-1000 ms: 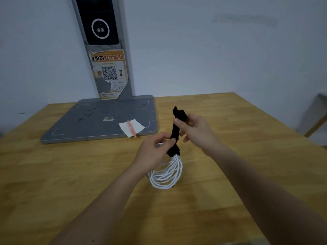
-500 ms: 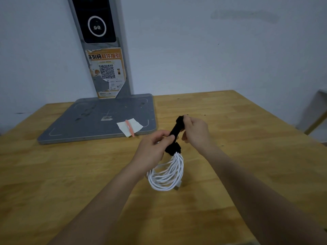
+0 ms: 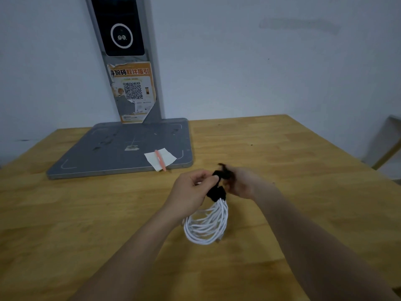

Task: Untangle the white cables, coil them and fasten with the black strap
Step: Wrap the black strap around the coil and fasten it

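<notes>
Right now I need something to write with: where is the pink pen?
Head view, left of centre: the pink pen lies on a white paper slip at the grey base plate's near right corner.

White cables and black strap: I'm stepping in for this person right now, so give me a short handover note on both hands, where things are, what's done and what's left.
Left hand: grips the top of the coil where the strap is wrapped.
Right hand: pinches the free end of the black strap, blurred with motion.
White cables: already coiled, the loops hanging below the hands above the wooden table. No loose tangle shows.
Done: untangling and coiling; the strap is round the bundle's top.
Left: finish wrapping the strap tail and fasten it. Whether it is closed yet cannot be told.
</notes>
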